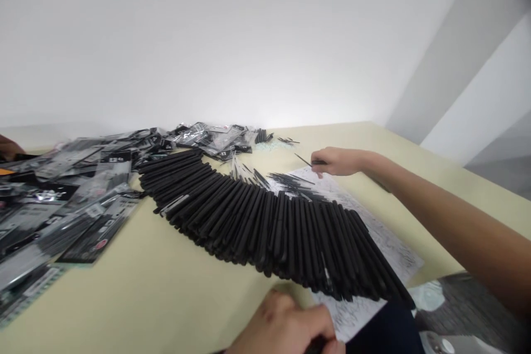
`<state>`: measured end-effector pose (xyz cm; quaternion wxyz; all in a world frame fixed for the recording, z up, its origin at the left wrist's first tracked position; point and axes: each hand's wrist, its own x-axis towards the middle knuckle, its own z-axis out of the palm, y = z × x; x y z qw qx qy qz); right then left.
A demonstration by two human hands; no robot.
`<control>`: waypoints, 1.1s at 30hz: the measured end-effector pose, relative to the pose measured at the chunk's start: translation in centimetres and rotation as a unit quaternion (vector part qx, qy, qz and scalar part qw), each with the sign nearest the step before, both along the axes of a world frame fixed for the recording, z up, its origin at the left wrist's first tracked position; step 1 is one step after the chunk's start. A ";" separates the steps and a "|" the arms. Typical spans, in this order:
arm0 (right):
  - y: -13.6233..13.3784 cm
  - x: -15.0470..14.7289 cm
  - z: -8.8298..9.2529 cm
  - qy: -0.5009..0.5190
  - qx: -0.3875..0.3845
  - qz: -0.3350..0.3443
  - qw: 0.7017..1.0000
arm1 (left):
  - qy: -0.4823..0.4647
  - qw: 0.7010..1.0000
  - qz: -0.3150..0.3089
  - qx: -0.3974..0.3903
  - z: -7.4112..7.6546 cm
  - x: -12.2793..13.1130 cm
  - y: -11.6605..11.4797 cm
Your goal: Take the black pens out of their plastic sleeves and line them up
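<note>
The right hand (337,161) is pinching a thin black rod (303,160), its grip closed on that single piece above a loose scatter of similar rods (290,183). The left hand (280,323) is curling over something dark at the lower edge of the view, and I cannot tell whether that grip is closed on it. A long fanned row of black pens (265,232) is lying between the hands, partly across printed paper sheets (398,249) near the right side of the bench (124,293). Much is already ranked in that row, while a large heap of bagged plastic packs (70,199) is lying toward the left end and along the far edge. Another person's hand (8,147) is showing beyond the heap, at the left edge of the view.
</note>
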<state>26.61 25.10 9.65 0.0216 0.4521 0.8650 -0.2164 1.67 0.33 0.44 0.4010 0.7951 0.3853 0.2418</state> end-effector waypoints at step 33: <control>-28.9 -1.0 -8.6 0.727 0.224 -0.312 0.569 | -0.257 0.966 0.021 -0.016 1.5 1.8 0.1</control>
